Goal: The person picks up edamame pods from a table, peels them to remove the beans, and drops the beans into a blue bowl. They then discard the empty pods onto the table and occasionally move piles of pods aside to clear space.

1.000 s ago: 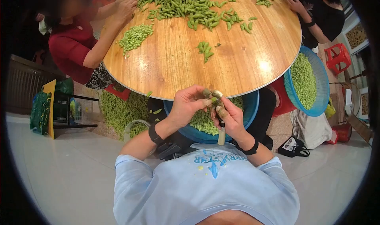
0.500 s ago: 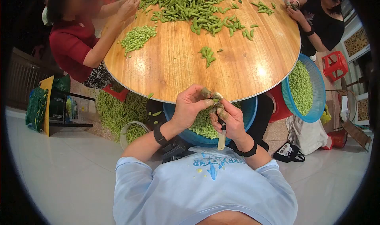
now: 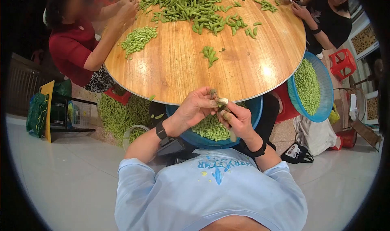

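Observation:
My left hand [image 3: 199, 105] is closed in a pinch at the table's near edge, its fingertips stained dark. Between both hands' fingertips is a green edamame pod [image 3: 221, 105], largely covered by the fingers. My right hand [image 3: 237, 119] is closed, its thumb and index finger at the pod. Below its fingers pokes the pale end of what looks like a small knife [image 3: 232, 136]; the handle is hidden in the hand. Under both hands sits a blue basin [image 3: 187, 138] with shelled green beans [image 3: 211, 128].
The round wooden table [image 3: 170, 74] carries heaped pods [image 3: 183, 5], a few nearer pods [image 3: 209, 55] and a shelled-bean pile [image 3: 138, 40]. A blue basket [image 3: 327, 88] of beans stands right. Co-workers sit left and right; pods [image 3: 118, 117] lie on the floor beside a pale bucket [image 3: 127, 138].
My right hand has turned, so less of the knife shows below it. The co-worker's hands at the right have moved apart. The view has shifted slightly.

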Action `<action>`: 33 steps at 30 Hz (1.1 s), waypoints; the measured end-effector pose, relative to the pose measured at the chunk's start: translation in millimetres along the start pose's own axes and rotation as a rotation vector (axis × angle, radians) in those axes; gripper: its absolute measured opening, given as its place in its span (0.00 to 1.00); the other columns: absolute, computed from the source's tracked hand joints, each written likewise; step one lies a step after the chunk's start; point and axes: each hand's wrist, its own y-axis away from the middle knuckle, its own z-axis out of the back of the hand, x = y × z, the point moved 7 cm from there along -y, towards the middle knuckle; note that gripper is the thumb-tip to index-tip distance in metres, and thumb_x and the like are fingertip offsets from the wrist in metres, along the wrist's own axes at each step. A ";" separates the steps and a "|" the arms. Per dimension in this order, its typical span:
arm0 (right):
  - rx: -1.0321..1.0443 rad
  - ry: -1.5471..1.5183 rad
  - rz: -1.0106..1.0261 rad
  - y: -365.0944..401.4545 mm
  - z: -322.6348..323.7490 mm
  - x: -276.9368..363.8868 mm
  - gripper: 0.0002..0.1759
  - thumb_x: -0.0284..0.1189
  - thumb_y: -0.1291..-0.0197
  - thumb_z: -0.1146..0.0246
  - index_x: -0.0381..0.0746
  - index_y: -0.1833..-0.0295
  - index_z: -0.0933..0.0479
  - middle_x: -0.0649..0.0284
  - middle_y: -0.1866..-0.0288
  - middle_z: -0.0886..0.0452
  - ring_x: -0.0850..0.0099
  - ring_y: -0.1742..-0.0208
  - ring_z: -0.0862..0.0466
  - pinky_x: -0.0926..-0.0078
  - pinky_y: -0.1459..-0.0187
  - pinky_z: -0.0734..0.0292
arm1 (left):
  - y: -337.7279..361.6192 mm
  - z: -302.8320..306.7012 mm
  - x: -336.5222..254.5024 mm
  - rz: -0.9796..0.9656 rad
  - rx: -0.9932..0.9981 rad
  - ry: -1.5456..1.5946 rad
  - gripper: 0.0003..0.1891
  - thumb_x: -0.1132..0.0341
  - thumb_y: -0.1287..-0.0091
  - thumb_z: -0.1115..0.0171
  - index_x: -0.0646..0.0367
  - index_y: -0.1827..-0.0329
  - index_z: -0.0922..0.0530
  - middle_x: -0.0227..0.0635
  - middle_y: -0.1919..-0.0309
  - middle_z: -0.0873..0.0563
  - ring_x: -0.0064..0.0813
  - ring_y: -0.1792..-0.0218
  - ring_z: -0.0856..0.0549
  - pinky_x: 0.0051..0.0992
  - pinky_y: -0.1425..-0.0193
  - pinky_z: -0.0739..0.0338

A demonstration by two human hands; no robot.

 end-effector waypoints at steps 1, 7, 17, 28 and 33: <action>0.001 0.001 -0.001 -1.0 1.1 2.8 0.18 0.23 0.31 0.50 0.32 0.37 0.29 0.68 0.74 0.27 0.84 0.81 0.32 0.87 0.81 0.38 | 0.4 3.0 0.3 -0.051 -0.020 -0.082 0.10 0.81 0.41 0.36 0.61 0.59 0.26 0.32 0.64 0.17 0.24 0.67 0.17 0.24 0.63 0.22; -0.069 -0.799 -0.325 -2.1 -4.3 -19.0 0.17 0.28 0.31 0.45 0.42 0.38 0.29 0.60 0.67 0.25 0.81 0.80 0.35 0.87 0.84 0.38 | 26.3 -39.1 -34.5 -0.849 -0.115 -1.227 0.13 0.81 0.43 0.38 0.67 0.55 0.25 0.40 0.64 0.18 0.35 0.68 0.19 0.32 0.65 0.22; -0.069 -1.028 -0.363 -0.8 -24.8 -14.3 0.12 0.30 0.31 0.44 0.38 0.46 0.28 0.59 0.66 0.24 0.80 0.78 0.32 0.86 0.83 0.36 | 35.9 -41.6 -37.2 -1.006 -0.081 -1.373 0.09 0.79 0.43 0.37 0.67 0.59 0.23 0.43 0.74 0.20 0.38 0.76 0.21 0.30 0.72 0.26; -0.223 -0.151 -0.051 -4.3 4.7 -3.8 0.15 0.20 0.35 0.45 0.32 0.43 0.27 0.66 0.69 0.22 0.82 0.79 0.27 0.85 0.79 0.33 | 11.3 0.2 -12.8 -0.293 -0.151 -0.533 0.08 0.75 0.34 0.40 0.68 0.54 0.20 0.30 0.70 0.17 0.16 0.73 0.21 0.17 0.69 0.26; -0.277 0.343 0.117 -10.9 12.5 11.1 0.14 0.19 0.41 0.39 0.32 0.48 0.27 0.64 0.70 0.22 0.79 0.75 0.23 0.80 0.73 0.28 | 22.0 -11.9 -15.9 -0.427 -0.184 -0.891 0.09 0.75 0.33 0.41 0.67 0.52 0.20 0.29 0.68 0.17 0.13 0.73 0.22 0.16 0.71 0.26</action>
